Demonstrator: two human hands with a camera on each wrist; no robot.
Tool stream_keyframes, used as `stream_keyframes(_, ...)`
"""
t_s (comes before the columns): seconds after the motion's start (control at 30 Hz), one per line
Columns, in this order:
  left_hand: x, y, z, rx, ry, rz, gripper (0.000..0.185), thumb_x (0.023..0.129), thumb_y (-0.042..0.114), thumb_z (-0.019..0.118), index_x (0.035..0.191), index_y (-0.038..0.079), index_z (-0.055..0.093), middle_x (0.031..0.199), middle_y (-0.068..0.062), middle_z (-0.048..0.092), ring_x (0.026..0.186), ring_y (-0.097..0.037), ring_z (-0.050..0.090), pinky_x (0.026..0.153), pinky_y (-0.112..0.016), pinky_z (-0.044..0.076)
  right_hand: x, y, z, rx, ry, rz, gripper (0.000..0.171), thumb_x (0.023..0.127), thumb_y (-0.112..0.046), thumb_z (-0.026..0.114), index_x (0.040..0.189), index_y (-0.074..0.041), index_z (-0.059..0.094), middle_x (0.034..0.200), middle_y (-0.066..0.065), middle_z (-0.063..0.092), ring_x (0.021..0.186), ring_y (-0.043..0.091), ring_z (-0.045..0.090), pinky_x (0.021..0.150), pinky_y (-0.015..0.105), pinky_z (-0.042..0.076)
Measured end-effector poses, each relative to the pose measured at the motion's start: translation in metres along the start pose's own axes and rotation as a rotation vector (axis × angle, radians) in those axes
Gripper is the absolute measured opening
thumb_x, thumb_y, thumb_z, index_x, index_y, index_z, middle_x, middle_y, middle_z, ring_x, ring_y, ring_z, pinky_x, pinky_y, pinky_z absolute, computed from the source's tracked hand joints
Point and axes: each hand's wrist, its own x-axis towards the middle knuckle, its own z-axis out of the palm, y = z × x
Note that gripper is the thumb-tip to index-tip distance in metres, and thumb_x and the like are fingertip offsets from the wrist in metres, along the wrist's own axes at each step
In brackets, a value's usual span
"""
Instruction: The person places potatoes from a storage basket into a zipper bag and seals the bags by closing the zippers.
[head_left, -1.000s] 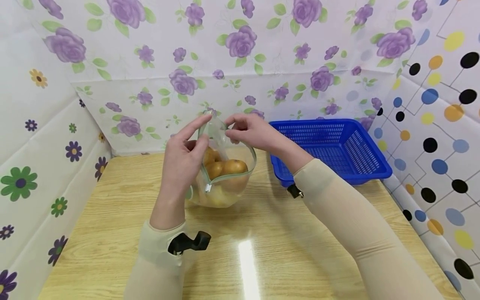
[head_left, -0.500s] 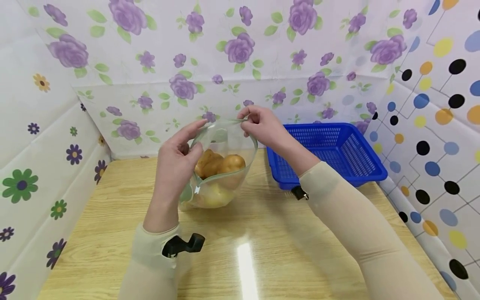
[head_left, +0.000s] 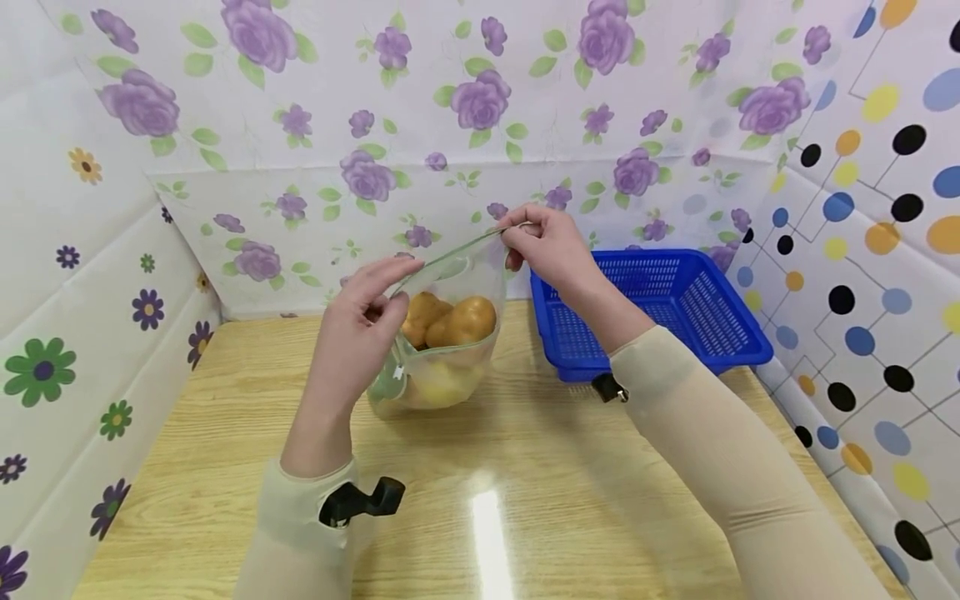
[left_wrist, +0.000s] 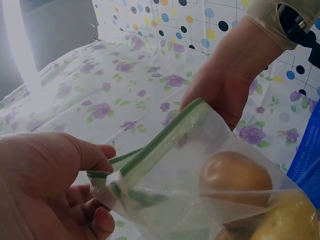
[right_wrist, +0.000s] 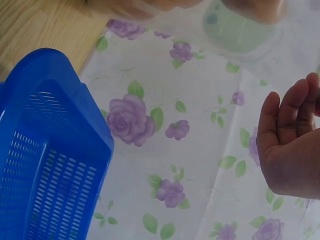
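A clear zip bag (head_left: 450, 383) with a green-edged mouth stands on the table in the head view. Several brown potatoes (head_left: 474, 320) lie inside it, and a yellowish one (left_wrist: 287, 220) shows low in the bag in the left wrist view. At the mouth's left end, my left hand (head_left: 358, 312) pinches the rim between thumb and fingers. My right hand (head_left: 551, 250) pinches the far right part of the rim, drawing that edge into a straight slanted line. A white slider (head_left: 399, 372) sits at the near left of the mouth, just below my left hand.
A blue perforated plastic basket (head_left: 660, 312) stands right of the bag, close under my right forearm. Flowered cloth (head_left: 420, 179) rises behind the wood-grain table (head_left: 420, 517), with patterned sheets along both sides.
My right hand has moved right and slightly up with the rim, so the far edge went from folded to stretched. My left hand shifted left, then slightly back, keeping its hold.
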Motion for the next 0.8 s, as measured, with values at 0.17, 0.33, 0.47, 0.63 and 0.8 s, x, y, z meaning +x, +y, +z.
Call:
stream_keyframes(0.17,-0.007,-0.002,0.005,0.016,-0.096,0.039,0.039,0.109,0.003,0.063,0.146,0.011,0.074,0.163,-0.004,0.053,0.098,-0.019,0.06,0.079,-0.024,0.049,0.001,0.002,0.001,0.03,0.01,0.024,0.017,0.107,-0.016,0.066,0.118,-0.008,0.075,0.079,0.007,0.077,0.09,0.032,0.074,0.102,0.039,0.05)
stream_keyframes(0.33,-0.016,0.004,0.01,0.063,-0.193,0.007,0.057,0.104,0.019,0.08,0.157,0.013,0.063,0.172,-0.01,0.032,0.122,-0.029,0.051,0.095,-0.043,0.045,-0.001,0.002,0.001,0.062,0.007,0.041,0.016,0.109,-0.018,0.065,0.119,-0.007,0.069,0.096,0.008,0.082,0.1,0.029,0.077,0.117,0.042,0.046)
stream_keyframes(0.47,-0.02,0.008,0.02,0.172,-0.26,-0.029,0.092,0.09,0.029,0.095,0.169,0.019,0.047,0.171,-0.013,0.019,0.14,-0.033,0.035,0.111,-0.056,0.041,-0.002,0.001,-0.004,0.052,-0.001,0.066,0.021,0.111,-0.024,0.062,0.126,-0.009,0.066,0.11,0.006,0.083,0.109,0.025,0.077,0.124,0.046,0.039)
stream_keyframes(0.63,-0.021,0.002,0.033,0.272,-0.211,-0.01,0.095,0.091,0.022,0.094,0.171,0.02,0.044,0.156,-0.019,0.031,0.13,-0.036,0.044,0.102,-0.053,0.048,-0.002,0.005,-0.015,0.02,-0.011,0.072,0.024,0.111,-0.026,0.063,0.129,-0.011,0.062,0.121,0.002,0.082,0.117,0.021,0.074,0.127,0.049,0.035)
stream_keyframes(0.8,-0.021,-0.006,0.031,0.276,-0.129,-0.029,0.076,0.098,0.001,0.083,0.166,0.017,0.052,0.135,-0.017,0.048,0.102,-0.032,0.058,0.083,-0.046,0.055,-0.003,0.012,-0.024,-0.014,-0.044,0.054,0.026,0.113,-0.029,0.063,0.131,-0.011,0.061,0.128,0.001,0.08,0.124,0.021,0.071,0.124,0.049,0.039)
